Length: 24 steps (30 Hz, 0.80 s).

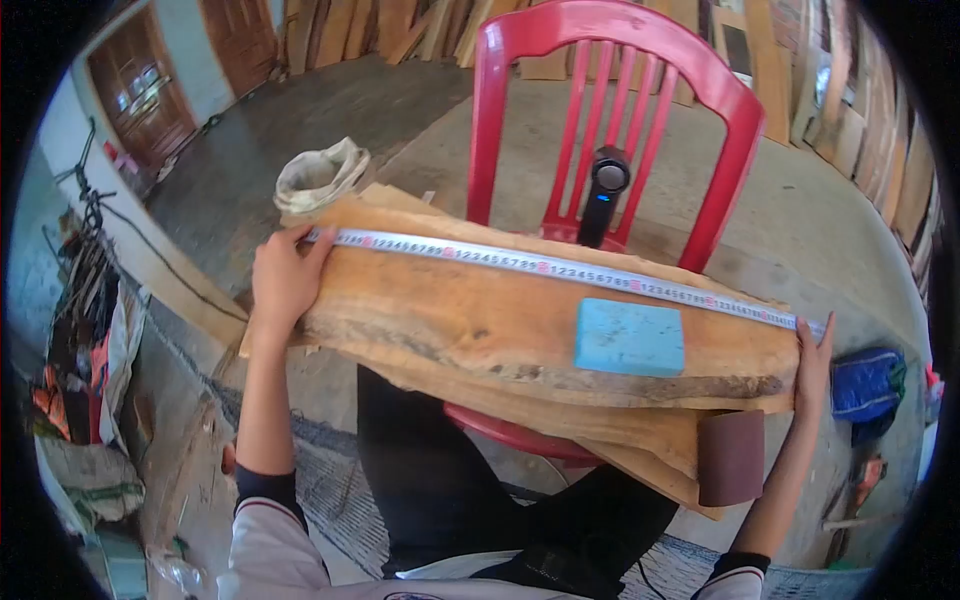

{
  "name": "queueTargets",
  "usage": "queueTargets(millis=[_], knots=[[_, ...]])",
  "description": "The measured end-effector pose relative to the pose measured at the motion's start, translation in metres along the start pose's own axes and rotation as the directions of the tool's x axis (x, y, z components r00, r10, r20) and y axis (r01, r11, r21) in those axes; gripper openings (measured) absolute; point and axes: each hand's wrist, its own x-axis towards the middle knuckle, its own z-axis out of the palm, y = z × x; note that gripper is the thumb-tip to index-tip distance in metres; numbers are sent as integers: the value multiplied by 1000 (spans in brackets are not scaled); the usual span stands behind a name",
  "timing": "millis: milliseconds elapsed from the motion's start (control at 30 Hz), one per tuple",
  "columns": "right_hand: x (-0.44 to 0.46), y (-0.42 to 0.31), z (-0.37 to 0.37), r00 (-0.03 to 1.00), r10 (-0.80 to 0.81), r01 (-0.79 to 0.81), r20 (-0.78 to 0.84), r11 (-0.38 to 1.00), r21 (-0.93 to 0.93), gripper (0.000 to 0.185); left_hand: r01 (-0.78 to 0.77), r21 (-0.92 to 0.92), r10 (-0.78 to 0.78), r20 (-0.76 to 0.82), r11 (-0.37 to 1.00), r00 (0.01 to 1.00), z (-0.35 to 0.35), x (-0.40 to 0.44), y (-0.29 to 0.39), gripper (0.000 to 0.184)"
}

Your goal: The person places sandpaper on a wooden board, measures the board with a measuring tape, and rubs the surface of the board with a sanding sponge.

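Note:
A wooden board [420,300] with a rough, dark live edge lies across the red plastic chair's seat, over other wood. A white measuring tape [500,260] with black and red numbers is stretched along its far side. My left hand [285,280] grips the tape's left end against the board, thumb on top. At the right end my right hand [814,362] holds the tape between thumb and finger, beside the board's edge. A blue block [629,337] rests on the board near its right half. Brown sandpaper [731,458] hangs at the lower right corner.
The red chair's [490,120] backrest stands beyond the board, with a black device [602,195] in front of its slats. A whitish sack [320,175] sits at the far left. Planks [860,110] lean along the back wall. A blue bag [866,385] lies on the right.

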Motion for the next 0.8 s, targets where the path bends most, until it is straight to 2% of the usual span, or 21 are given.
queueTargets(millis=[67,167,267,367,500,533,800], knots=[[-9,-13,6,996,-82,83,45,996,-19,67,40,-10,-40,27,999,999,-5,-1,6,47],[9,6,-8,968,-122,147,219,984,-98,44,59,-25,-58,40,998,998,-6,-2,9,47],[9,6,-10,971,-126,151,205,982,-111,34,55,-18,-55,40,998,998,-3,1,5,48],[6,3,-9,972,-157,190,172,961,-200,35,36,-37,-35,27,999,999,-1,1,3,47],[10,7,-13,965,-175,216,193,952,-216,35,59,-84,-56,41,995,998,1,6,2,47],[9,3,-16,973,-115,166,199,951,-260,37,71,-83,-67,51,994,996,1,5,1,47],[11,6,-18,973,-96,139,212,970,-199,43,70,-93,-67,33,993,997,3,4,1,45]])
